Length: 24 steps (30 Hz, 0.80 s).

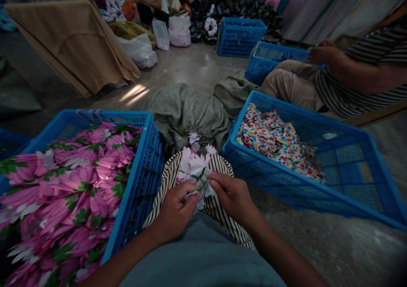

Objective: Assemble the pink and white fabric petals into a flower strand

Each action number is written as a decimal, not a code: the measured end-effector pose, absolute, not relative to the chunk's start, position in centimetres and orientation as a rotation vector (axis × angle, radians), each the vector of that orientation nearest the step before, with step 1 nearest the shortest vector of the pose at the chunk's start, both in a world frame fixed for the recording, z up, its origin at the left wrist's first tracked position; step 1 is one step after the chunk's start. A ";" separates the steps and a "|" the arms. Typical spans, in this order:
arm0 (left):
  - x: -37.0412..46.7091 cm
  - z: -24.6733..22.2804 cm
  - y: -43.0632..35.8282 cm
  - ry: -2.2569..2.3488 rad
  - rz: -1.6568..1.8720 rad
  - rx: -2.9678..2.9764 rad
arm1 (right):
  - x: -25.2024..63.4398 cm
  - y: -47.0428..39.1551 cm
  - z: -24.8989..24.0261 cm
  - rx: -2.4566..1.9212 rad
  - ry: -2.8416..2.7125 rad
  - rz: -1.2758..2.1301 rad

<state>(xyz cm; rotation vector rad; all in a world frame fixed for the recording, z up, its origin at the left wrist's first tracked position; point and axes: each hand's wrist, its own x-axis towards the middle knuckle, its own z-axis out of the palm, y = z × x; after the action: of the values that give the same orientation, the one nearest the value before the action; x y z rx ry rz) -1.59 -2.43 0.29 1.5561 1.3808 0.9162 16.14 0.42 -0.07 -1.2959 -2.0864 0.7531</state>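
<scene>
Over my lap, my left hand [174, 210] pinches the green base of a pale pink and white artificial flower [196, 168] between thumb and fingers. My right hand [233, 198] is closed at the same flower's right side, thumb and forefinger pressed together on its green and white edge. More pale petals lie around and under it on the striped cloth [157, 200] covering my legs. Close by on the left, a blue crate [148, 130] is heaped with pink artificial flowers [79, 181] with green bases. What lies inside my right fingers is partly hidden.
At right, a blue crate [343, 134] holds colourful printed fabric pieces [280, 140]. A grey-green sack [190, 109] lies ahead. A person in a striped shirt [359, 62] sits at right, another person [152, 1] farther back. A brown cloth-covered panel [63, 37] stands left; another blue crate [240, 37] stands behind.
</scene>
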 end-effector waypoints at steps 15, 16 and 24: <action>-1.8 -0.3 -2.5 1.367 0.902 1.744 | 15.6 0.3 0.8 -1.333 -2.199 0.806; -1.9 -0.4 -2.5 1.363 0.912 1.799 | 15.7 0.3 0.8 -1.327 -2.195 0.804; -1.9 -0.6 -2.4 1.259 0.961 1.948 | 15.9 0.4 0.2 -1.286 -2.146 0.831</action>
<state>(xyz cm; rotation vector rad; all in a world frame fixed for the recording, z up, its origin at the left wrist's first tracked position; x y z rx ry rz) -1.88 -2.37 -0.56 1.9484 1.2590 0.9606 15.90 0.39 0.22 -1.2859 -2.1457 0.8307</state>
